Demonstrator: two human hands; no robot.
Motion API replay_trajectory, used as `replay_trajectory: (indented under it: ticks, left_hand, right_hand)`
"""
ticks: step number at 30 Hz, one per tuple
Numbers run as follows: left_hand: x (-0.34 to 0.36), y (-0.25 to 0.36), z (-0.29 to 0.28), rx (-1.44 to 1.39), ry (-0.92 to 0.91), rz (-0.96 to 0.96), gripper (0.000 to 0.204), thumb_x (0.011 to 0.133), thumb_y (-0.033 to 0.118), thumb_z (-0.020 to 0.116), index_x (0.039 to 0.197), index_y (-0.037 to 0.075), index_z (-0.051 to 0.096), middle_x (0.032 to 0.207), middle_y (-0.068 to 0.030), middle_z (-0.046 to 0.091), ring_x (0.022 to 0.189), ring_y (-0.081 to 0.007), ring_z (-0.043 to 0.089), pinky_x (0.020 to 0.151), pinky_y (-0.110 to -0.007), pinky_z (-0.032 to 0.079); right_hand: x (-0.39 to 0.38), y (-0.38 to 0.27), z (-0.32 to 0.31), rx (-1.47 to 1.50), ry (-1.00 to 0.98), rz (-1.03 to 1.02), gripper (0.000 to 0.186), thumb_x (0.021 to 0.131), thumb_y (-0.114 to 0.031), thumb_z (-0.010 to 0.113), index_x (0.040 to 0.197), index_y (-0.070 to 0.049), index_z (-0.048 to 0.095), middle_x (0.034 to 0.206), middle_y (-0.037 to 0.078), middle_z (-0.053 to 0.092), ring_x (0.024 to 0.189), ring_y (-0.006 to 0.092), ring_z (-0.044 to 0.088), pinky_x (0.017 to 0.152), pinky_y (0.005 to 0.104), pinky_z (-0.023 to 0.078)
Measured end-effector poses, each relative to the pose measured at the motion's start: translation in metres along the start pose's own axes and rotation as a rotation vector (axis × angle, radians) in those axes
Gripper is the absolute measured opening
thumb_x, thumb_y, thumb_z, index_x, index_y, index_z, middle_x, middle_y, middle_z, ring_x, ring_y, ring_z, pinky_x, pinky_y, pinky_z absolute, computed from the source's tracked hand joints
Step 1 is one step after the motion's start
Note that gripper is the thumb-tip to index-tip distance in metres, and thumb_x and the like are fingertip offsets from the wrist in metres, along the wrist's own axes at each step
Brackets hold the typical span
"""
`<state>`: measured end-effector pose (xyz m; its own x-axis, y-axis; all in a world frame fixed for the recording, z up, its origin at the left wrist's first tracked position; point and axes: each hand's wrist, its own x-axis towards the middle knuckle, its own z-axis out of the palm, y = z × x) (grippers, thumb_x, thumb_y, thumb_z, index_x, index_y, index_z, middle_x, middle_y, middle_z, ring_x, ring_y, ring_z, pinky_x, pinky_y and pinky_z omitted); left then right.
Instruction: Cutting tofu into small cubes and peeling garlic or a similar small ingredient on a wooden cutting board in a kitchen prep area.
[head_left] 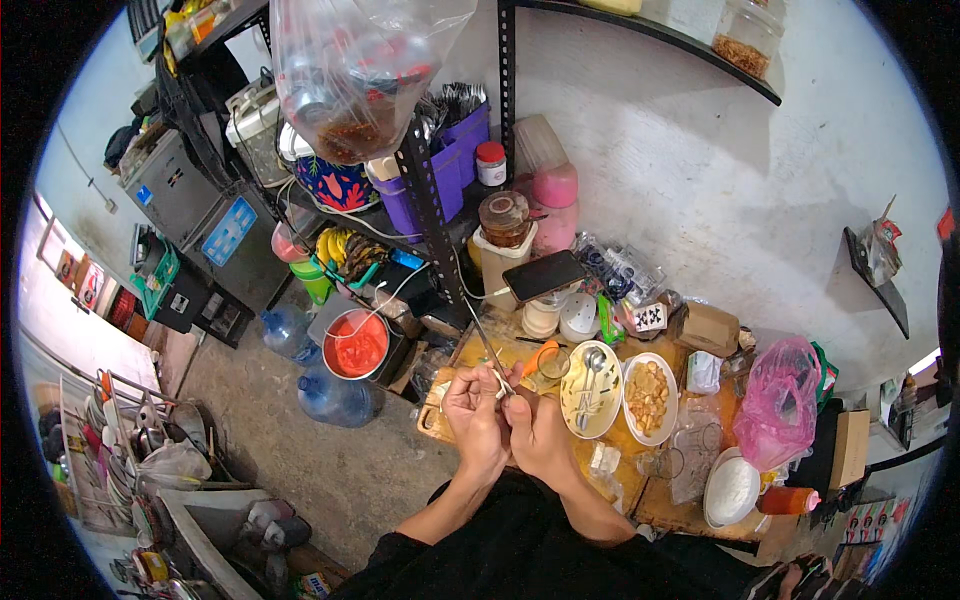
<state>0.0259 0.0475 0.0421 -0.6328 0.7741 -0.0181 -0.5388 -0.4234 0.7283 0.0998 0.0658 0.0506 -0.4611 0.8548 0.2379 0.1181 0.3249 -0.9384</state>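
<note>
My left hand and my right hand meet over the near left edge of the wooden table, both with fingers closed. Between the fingertips is a small pale piece, too small to name. A long, thin, dark stick runs up and away from my fingers; which hand grips which is partly hidden. Beneath my left hand lies a wooden board. Just right of my hands is a cream oval plate with spoons on it. Beside it, a white oval dish holds browned food pieces.
A black phone rests atop containers behind. Glasses, a white bowl, a sauce bottle and a pink plastic bag crowd the right. A metal shelf post stands ahead; water jugs sit on the floor.
</note>
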Motion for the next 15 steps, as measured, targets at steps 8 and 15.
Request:
replay_trajectory:
  ticks: [8,15]
  left_hand:
    - [0.0025,-0.0029,-0.0019,-0.070,0.040,0.007,0.013,0.087,0.017,0.052,0.084,0.004,0.050,0.080,-0.0027,0.055,0.072,-0.0110,0.054,0.067,-0.024,0.046]
    - [0.0006,-0.0040,-0.0040,-0.024,0.030,0.005,0.011,0.087,0.015,0.052,0.084,0.004,0.050,0.079,-0.0033,0.055,0.072,-0.0112,0.056,0.068,-0.024,0.047]
  right_hand:
    - [-0.0008,0.0023,0.0012,-0.035,-0.003,-0.010,0.037,0.089,-0.026,0.040,0.105,0.005,0.054,0.067,0.026,0.054,0.061,0.0402,0.056,0.055,0.0409,0.042]
    - [0.0008,-0.0030,0.0010,-0.067,0.033,-0.054,0.036,0.089,-0.024,0.040,0.103,0.006,0.054,0.066,0.026,0.055,0.063,0.0413,0.056,0.056,0.0412,0.043]
